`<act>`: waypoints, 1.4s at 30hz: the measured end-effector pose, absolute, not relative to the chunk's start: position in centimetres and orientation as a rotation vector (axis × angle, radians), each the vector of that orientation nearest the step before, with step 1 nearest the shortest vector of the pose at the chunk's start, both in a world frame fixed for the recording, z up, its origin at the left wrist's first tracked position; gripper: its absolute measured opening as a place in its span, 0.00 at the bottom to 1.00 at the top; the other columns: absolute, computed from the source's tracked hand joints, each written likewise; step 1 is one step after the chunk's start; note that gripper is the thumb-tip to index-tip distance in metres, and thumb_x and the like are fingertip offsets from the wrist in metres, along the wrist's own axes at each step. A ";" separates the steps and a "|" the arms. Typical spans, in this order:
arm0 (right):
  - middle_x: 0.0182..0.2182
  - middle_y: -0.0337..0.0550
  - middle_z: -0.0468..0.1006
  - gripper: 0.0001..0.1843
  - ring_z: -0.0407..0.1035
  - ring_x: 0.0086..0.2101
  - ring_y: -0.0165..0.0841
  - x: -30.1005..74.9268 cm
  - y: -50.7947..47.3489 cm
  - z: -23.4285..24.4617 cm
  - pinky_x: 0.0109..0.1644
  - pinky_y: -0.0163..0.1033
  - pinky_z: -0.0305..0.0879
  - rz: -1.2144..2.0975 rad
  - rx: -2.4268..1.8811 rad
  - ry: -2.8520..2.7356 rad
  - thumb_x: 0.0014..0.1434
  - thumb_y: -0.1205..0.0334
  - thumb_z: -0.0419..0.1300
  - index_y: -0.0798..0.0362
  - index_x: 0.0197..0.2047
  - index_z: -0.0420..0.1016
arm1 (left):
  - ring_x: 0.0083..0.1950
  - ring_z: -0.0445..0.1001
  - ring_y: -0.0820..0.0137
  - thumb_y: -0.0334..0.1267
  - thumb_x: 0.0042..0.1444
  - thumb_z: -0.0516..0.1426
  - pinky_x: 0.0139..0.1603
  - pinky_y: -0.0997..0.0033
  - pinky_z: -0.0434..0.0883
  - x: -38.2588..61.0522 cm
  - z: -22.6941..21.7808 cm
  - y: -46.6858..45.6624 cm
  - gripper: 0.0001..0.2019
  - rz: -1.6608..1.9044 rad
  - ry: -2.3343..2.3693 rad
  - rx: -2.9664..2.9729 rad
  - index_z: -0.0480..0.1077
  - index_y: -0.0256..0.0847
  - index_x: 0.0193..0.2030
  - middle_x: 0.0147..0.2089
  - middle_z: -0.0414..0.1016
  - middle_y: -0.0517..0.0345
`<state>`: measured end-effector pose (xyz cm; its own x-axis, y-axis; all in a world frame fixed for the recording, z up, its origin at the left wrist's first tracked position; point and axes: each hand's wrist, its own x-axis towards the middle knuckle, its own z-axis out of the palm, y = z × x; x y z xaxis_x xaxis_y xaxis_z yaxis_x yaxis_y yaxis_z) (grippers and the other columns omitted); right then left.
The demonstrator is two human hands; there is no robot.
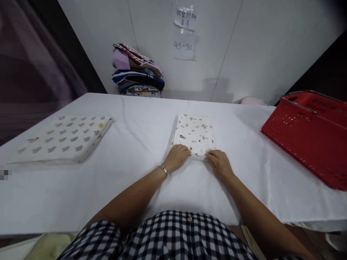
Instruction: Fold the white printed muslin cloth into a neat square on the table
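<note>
A small folded white cloth (193, 135) with a scattered print of little figures lies on the white-covered table (135, 180) in front of me. At its near left corner is my left hand (177, 157), fingers curled over the edge; a bracelet circles that wrist. My right hand (219, 162) has the near right corner between thumb and fingers. Several layers show along the near edge between the hands. The thumbs are partly hidden. To the left lies a larger folded cloth (65, 137) with rows of grey shapes and a few coloured ones.
A red plastic basket (306, 133) with a metal handle stands at the table's right side. Behind the back edge, a stack of folded fabrics (138, 72) leans near the wall. Paper notes (184, 45) are fixed to the wall. A pink item (252, 100) shows behind the table.
</note>
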<state>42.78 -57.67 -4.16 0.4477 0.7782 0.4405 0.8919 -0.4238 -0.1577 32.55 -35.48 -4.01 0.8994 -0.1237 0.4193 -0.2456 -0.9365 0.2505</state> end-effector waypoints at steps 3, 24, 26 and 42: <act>0.42 0.46 0.74 0.13 0.64 0.42 0.38 42.6 -57.7 -4.0 0.44 0.43 0.59 -0.443 -2.318 -1.443 0.63 0.65 0.50 0.52 0.45 0.73 | 0.43 0.65 0.68 0.36 0.63 0.49 0.44 0.65 0.61 32.4 -4.2 -35.3 0.10 0.592 -0.280 2.757 0.70 0.41 0.41 0.40 0.72 0.56; 0.56 0.51 0.66 0.24 0.57 0.57 0.43 40.6 -54.5 -4.8 0.57 0.53 0.54 -0.453 -2.186 -1.654 0.62 0.64 0.49 0.54 0.61 0.57 | 0.35 0.68 0.72 0.38 0.57 0.52 0.37 0.73 0.64 28.5 -3.2 -30.0 0.11 0.621 0.537 2.249 0.72 0.39 0.29 0.33 0.73 0.59; 0.55 0.51 0.67 0.23 0.59 0.55 0.42 40.3 -53.2 -4.1 0.55 0.51 0.57 -0.418 -2.129 -1.645 0.61 0.64 0.49 0.54 0.60 0.61 | 0.33 0.69 0.73 0.40 0.55 0.54 0.35 0.74 0.64 28.9 -3.2 -30.3 0.10 0.552 0.622 2.138 0.72 0.40 0.28 0.32 0.73 0.60; 0.35 0.45 0.73 0.09 0.65 0.39 0.34 39.6 -44.5 -2.4 0.41 0.36 0.60 -0.062 -2.254 -1.571 0.61 0.62 0.54 0.52 0.41 0.75 | 0.32 0.71 0.72 0.42 0.50 0.56 0.33 0.75 0.65 29.3 -4.3 -31.0 0.10 0.342 0.660 1.971 0.74 0.39 0.32 0.29 0.75 0.60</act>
